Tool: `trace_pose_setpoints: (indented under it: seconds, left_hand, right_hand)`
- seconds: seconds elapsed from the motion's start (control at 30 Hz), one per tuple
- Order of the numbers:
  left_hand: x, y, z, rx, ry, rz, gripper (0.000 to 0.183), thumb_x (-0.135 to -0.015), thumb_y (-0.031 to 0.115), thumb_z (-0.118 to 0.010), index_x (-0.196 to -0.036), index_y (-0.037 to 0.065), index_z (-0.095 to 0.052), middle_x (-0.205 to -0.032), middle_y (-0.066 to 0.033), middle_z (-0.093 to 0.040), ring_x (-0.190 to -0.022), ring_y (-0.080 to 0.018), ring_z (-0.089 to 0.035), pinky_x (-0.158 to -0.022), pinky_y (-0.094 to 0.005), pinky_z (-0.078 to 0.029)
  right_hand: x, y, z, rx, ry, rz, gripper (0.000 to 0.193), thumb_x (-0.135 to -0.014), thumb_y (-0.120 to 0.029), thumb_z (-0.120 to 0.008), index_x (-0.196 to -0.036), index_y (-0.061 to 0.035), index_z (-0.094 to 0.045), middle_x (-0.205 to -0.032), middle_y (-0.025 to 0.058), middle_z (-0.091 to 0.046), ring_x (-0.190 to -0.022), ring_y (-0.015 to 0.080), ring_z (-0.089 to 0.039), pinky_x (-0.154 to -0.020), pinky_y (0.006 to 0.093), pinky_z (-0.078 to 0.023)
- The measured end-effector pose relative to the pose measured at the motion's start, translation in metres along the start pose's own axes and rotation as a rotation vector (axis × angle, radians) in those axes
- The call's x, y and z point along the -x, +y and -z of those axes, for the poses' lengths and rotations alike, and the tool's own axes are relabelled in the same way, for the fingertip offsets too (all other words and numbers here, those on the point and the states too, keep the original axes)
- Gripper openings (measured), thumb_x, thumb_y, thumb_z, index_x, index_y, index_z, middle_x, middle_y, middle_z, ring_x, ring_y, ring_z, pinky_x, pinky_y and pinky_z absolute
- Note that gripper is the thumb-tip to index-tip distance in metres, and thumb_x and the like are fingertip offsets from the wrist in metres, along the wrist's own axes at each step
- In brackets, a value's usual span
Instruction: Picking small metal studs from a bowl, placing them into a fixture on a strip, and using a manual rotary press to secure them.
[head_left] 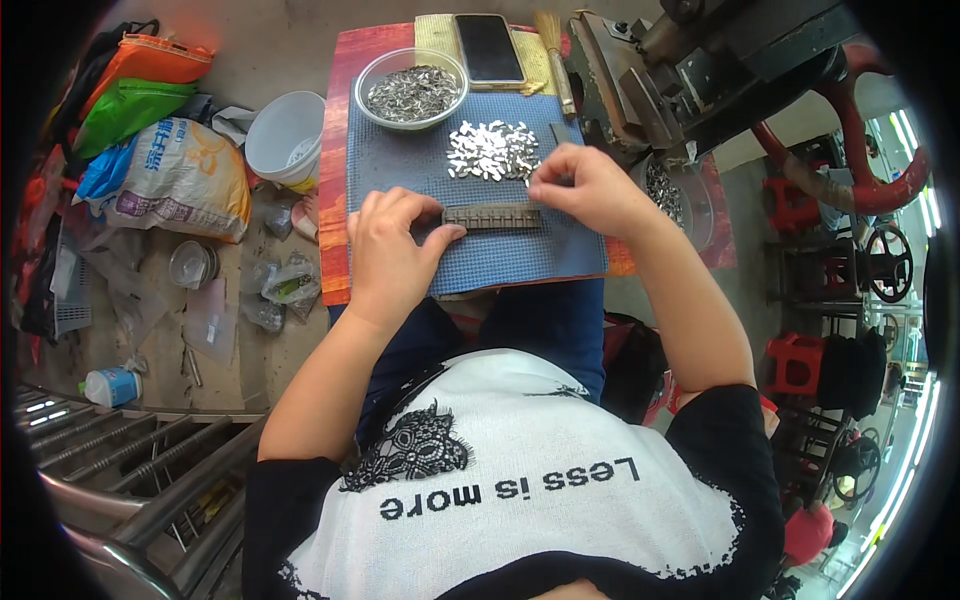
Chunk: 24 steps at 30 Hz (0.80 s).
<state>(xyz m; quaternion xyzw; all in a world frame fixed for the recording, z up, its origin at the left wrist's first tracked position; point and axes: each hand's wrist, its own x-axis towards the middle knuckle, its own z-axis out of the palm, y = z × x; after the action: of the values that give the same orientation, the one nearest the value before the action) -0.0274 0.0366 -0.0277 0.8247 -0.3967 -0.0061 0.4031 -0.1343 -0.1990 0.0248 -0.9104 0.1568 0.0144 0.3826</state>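
Note:
A dark slotted metal block [491, 217] lies lengthwise on a blue textured mat [400, 165]. My left hand [390, 235] closes on the block's left end, the thumb along its near side. Above its right end my right hand [590, 190] is pinched, thumb and forefinger together. Whatever sits between those fingertips is too small to make out. Just beyond the block spreads a loose pile of small, shiny silver-white pieces [492, 150]. A clear round bowl [362, 92] of similar small metal pieces stands at the mat's far left.
A phone [489, 48] lies on a yellow cloth at the back, beside a brush [553, 55]. A heavy press with a red curved handle [880, 190] stands to the right, over a clear tub of small parts [695, 215]. Left are a white bucket [285, 135] and a sack [175, 185].

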Motion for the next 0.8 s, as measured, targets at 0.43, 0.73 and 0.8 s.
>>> trace_pose_setpoints:
  seconds: [0.43, 0.73, 0.8]
  left_hand:
    - [0.003, -0.001, -0.004, 0.011, 0.03, -0.014, 0.022, -0.074, 0.023, -0.084, -0.086, 0.009, -0.072, -0.086, -0.0013, -0.065, -0.09, -0.0229, -0.057, -0.084, -0.0382, -0.038]
    - [0.001, 0.002, -0.002, -0.053, 0.022, -0.014, 0.023, -0.075, 0.023, -0.083, -0.089, 0.007, -0.073, -0.083, -0.0032, -0.066, -0.087, -0.0236, -0.059, -0.082, -0.0377, -0.041]
    - [0.005, -0.004, -0.003, 0.064, 0.074, -0.026, 0.019, -0.081, 0.022, -0.079, -0.092, 0.007, -0.074, -0.086, -0.004, -0.067, -0.09, -0.0247, -0.058, -0.082, -0.0389, -0.039]
  right_hand:
    - [-0.038, -0.018, -0.017, 0.041, 0.635, 0.082, 0.02, -0.086, -0.02, -0.069, -0.091, -0.0011, -0.074, -0.085, 0.0163, -0.073, -0.079, 0.0315, -0.071, -0.075, 0.0398, -0.055]
    - [0.015, 0.032, -0.031, 0.497, 0.672, -0.083, 0.027, -0.086, -0.023, -0.073, -0.091, 0.0038, -0.07, -0.093, 0.0208, -0.068, -0.081, 0.037, -0.067, -0.075, 0.043, -0.055]
    - [0.019, 0.02, -0.022, 0.182, 0.595, 0.006, 0.025, -0.083, -0.02, -0.074, -0.093, 0.0026, -0.071, -0.092, 0.017, -0.068, -0.078, 0.0306, -0.068, -0.072, 0.0379, -0.055]
